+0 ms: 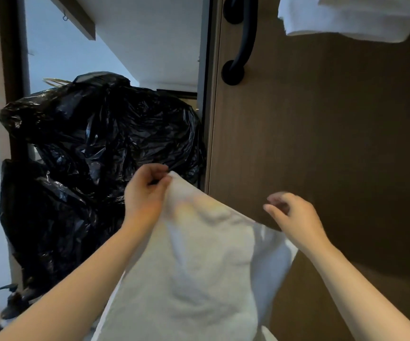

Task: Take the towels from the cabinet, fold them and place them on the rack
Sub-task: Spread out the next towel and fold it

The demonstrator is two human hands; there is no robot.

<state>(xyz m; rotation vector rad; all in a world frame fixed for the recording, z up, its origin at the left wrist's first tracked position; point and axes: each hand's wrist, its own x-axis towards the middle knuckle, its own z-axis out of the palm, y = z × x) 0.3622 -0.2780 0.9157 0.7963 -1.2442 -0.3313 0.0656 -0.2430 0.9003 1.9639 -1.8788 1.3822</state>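
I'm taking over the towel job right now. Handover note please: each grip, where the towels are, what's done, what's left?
Left grip: pinches the top corner of the white towel, which hangs unfolded.
Right grip: loosely curled, blurred, just above the towel's upper edge, holding nothing.
More white towels lie at top right, above the wooden door; their support is out of view.
Black bags fill the opening at left.
Done: this towel is in hand. Left: take its other corner, fold it, place it on the rack.
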